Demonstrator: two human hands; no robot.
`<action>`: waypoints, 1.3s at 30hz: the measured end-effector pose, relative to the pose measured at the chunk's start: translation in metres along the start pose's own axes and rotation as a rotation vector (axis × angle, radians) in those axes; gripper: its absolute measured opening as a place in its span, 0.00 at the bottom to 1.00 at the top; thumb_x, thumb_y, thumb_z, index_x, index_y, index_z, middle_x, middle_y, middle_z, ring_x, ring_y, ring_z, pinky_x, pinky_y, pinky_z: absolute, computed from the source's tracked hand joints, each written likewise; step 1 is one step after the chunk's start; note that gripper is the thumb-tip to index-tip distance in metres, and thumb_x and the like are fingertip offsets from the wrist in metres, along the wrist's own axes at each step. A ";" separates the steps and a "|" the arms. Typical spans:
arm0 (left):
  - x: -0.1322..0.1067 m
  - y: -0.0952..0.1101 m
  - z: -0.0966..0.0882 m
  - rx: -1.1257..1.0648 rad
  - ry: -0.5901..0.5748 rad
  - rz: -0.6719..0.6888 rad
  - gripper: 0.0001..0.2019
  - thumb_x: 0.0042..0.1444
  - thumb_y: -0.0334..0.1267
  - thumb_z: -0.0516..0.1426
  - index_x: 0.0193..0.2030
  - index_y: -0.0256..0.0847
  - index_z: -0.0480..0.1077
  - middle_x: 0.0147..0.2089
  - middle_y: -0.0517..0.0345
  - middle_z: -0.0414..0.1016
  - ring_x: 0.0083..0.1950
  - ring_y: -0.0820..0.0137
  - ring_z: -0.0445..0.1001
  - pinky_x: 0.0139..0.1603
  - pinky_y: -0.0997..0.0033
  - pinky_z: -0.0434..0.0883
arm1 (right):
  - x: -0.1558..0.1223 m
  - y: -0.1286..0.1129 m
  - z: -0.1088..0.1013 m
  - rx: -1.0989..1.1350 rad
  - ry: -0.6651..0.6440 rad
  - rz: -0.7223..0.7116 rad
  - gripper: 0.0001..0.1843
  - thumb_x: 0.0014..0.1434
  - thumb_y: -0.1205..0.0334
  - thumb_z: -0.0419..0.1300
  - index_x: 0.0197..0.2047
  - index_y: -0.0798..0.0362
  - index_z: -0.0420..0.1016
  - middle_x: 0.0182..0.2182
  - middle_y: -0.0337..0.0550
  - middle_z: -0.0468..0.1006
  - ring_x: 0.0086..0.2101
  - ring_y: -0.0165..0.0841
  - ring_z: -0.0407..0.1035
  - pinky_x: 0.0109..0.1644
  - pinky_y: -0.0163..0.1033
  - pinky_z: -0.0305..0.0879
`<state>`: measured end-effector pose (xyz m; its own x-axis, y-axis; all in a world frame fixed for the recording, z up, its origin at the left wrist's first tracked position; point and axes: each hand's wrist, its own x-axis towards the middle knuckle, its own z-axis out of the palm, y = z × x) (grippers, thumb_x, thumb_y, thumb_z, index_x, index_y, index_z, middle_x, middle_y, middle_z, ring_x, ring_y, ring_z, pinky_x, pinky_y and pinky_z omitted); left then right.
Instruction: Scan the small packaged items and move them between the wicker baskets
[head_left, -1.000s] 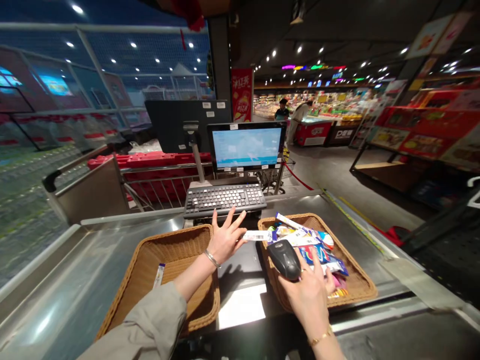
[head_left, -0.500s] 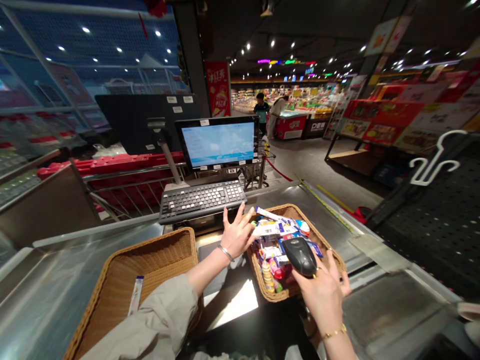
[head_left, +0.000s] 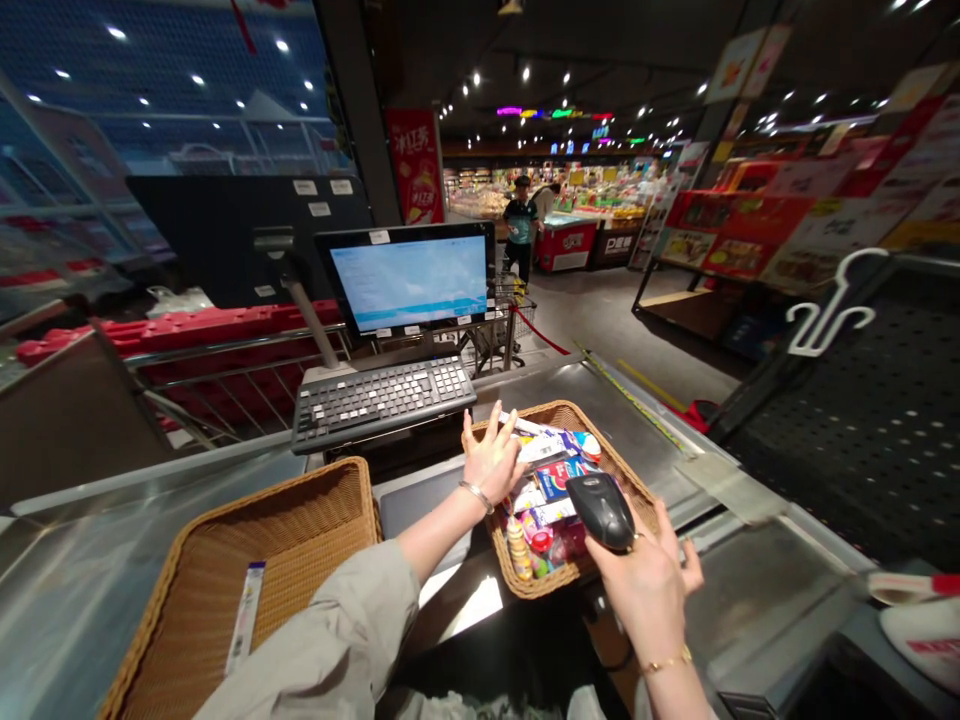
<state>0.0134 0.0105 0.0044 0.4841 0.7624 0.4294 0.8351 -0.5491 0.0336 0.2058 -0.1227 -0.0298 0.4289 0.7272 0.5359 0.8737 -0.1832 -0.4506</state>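
My right hand (head_left: pixel 651 580) grips a black handheld barcode scanner (head_left: pixel 598 508) over the right part of a wicker basket (head_left: pixel 536 588). Some of its fingers stick out past the basket's right edge. Inside lie mixed packaged sweets, among them slim white-and-purple packets (head_left: pixel 544 447), a blue-and-red pack (head_left: pixel 556 480) and a small yellow-striped tube (head_left: pixel 517 548). My left hand (head_left: pixel 493 465) has its fingers spread over the basket's left side, close to the packets. Whether it touches them I cannot tell. On the left, another wicker basket (head_left: pixel 315 520) has one slim white-and-purple packet (head_left: pixel 246 618) in it.
Behind the baskets stand a keyboard (head_left: pixel 384 402) and a lit monitor (head_left: pixel 411 280), with a second screen (head_left: pixel 240 240) turned away. The metal counter (head_left: pixel 611 395) runs to the right. A white hanger (head_left: pixel 832 315) hangs on a black perforated panel. Two people (head_left: pixel 519 225) stand far off.
My left hand has moved inward over the basket's left side. The scanner stays in my right hand above the sweets. The whole view has shifted slightly.
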 end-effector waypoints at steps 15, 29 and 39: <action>0.006 -0.001 0.014 0.004 0.052 -0.041 0.19 0.63 0.49 0.53 0.57 0.45 0.71 0.74 0.49 0.57 0.77 0.50 0.46 0.70 0.22 0.31 | 0.005 -0.005 0.004 0.026 0.003 -0.001 0.27 0.56 0.37 0.50 0.38 0.48 0.80 0.48 0.49 0.81 0.62 0.48 0.59 0.64 0.60 0.43; -0.067 -0.055 -0.054 0.142 0.063 -0.212 0.30 0.61 0.56 0.55 0.67 0.46 0.63 0.76 0.46 0.49 0.76 0.48 0.45 0.71 0.28 0.28 | 0.006 -0.067 0.021 0.150 -0.140 -0.180 0.27 0.54 0.36 0.53 0.41 0.47 0.81 0.46 0.50 0.82 0.61 0.48 0.60 0.63 0.57 0.44; -0.151 -0.099 -0.083 0.240 0.076 -0.437 0.28 0.62 0.53 0.56 0.66 0.44 0.65 0.75 0.44 0.53 0.76 0.48 0.47 0.71 0.27 0.34 | -0.014 -0.125 0.032 0.245 -0.268 -0.409 0.21 0.55 0.46 0.55 0.47 0.46 0.79 0.50 0.44 0.80 0.64 0.47 0.58 0.66 0.58 0.42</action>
<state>-0.1639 -0.0791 0.0108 0.0629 0.8716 0.4862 0.9963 -0.0830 0.0200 0.0832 -0.0884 -0.0036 -0.0365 0.8557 0.5163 0.8642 0.2864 -0.4137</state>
